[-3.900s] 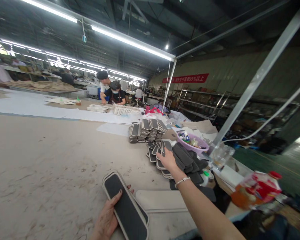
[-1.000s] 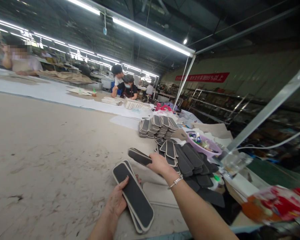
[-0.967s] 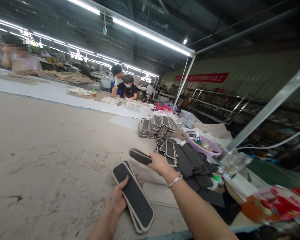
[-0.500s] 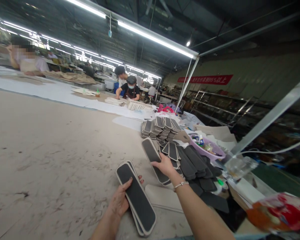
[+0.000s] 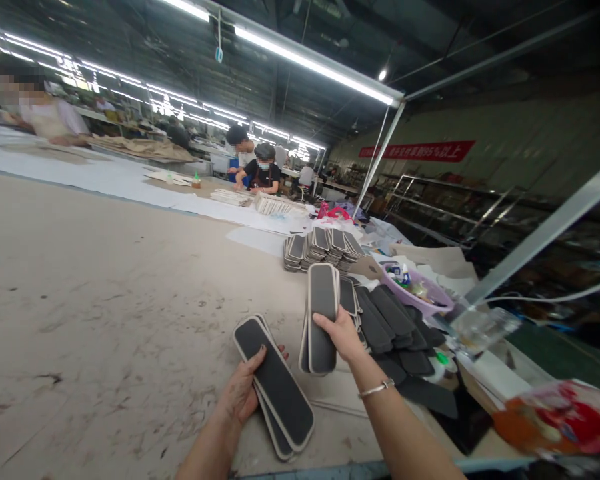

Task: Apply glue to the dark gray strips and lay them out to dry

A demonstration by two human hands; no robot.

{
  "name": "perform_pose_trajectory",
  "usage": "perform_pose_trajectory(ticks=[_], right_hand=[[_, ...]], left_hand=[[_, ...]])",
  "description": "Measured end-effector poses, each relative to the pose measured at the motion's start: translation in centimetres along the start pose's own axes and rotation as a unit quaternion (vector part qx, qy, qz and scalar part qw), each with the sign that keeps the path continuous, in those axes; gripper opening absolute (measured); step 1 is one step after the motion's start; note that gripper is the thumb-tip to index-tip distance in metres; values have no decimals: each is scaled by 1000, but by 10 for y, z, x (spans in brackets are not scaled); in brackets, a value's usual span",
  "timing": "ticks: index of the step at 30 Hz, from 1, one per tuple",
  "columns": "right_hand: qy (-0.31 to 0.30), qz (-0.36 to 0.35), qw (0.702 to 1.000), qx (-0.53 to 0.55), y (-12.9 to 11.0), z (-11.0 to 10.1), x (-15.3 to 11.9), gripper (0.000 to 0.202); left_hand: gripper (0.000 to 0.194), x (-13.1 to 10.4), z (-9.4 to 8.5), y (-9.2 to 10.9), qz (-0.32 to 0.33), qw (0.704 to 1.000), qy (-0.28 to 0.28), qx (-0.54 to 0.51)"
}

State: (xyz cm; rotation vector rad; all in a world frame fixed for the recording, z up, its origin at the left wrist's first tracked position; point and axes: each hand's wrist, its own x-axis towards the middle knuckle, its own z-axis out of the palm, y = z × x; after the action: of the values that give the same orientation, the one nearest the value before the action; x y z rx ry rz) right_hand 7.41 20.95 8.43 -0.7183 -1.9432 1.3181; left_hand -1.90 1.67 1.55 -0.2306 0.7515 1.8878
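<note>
My left hand (image 5: 247,383) is closed round a few long rounded panels (image 5: 280,383), dark grey with pale borders, its thumb lying across the top one. They are fanned slightly and tilted above the table. In my right hand (image 5: 341,330) is a second small bunch of the same kind of panels (image 5: 323,300), held nearly upright with the thumb on the dark face. Beneath that hand, pale panels (image 5: 347,393) lie on the table. Just right of it rest loose bordered panels (image 5: 349,293) and plain dark grey pieces (image 5: 387,317).
Several stacks of bordered panels (image 5: 320,247) stand beyond my right hand. A purple basin (image 5: 443,308) holds small bottles. A metal post (image 5: 545,227) rises at the right, near a red bag (image 5: 565,420). Co-workers (image 5: 264,175) stand across the stained table (image 5: 105,320).
My right hand has turned its panels more upright, and the bunch now shows fanned edges. My left hand keeps its panels in nearly the same place.
</note>
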Motion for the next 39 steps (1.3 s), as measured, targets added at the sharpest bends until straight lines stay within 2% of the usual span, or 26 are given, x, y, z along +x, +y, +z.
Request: perform_pose_trajectory(ticks=[2,4,5,7,10,13,19,22,24,28,32,34,36,39], right_hand=[[-118,30,991,49,-24,0,-10,54],[-228,71,967,90,-40,6,-24,57],[-264,88,955,99,-43,10,-32,57],[-300,110,943,89,-39,22,-47,57],[-305,116,944,55,-20,39,-59,53],[-294,104,949,41,-4,48,-62,51],[-314,104,943,38,-2,50,-56,53],[-300,82,950,-15,-3,50,-55,50],[-281,67,954,-77,-2,51,-55,49],[-275,60,944,-175,-2,54,-59,49],[-275,24,936,-218,-4,58,-63,45],[-259,9,941,-218,-4,56,-65,53],[-252,39,947,-194,-4,51,-67,65],[-288,114,943,-124,-2,41,-75,73]], left_hand=[[37,0,1,-1,-1,1000,4,3],[40,1,0,-2,-4,1000,-5,10],[41,1,-1,-3,-3,1000,-14,14],[43,2,-2,-4,4,999,-28,17],[42,4,-4,-5,19,1000,-20,7],[43,5,-4,-4,7,1000,-25,-6],[66,4,-2,0,-46,997,-49,-26],[74,2,-2,1,-45,996,-63,-45],[68,0,-1,0,-40,996,-69,-49],[49,-6,1,-2,-28,998,-60,-17],[44,-6,0,-2,-14,999,-47,7],[40,-5,-1,0,-7,999,-42,10],[37,-4,-2,2,-1,999,-43,-1],[36,-5,-3,5,6,999,-48,-23]])
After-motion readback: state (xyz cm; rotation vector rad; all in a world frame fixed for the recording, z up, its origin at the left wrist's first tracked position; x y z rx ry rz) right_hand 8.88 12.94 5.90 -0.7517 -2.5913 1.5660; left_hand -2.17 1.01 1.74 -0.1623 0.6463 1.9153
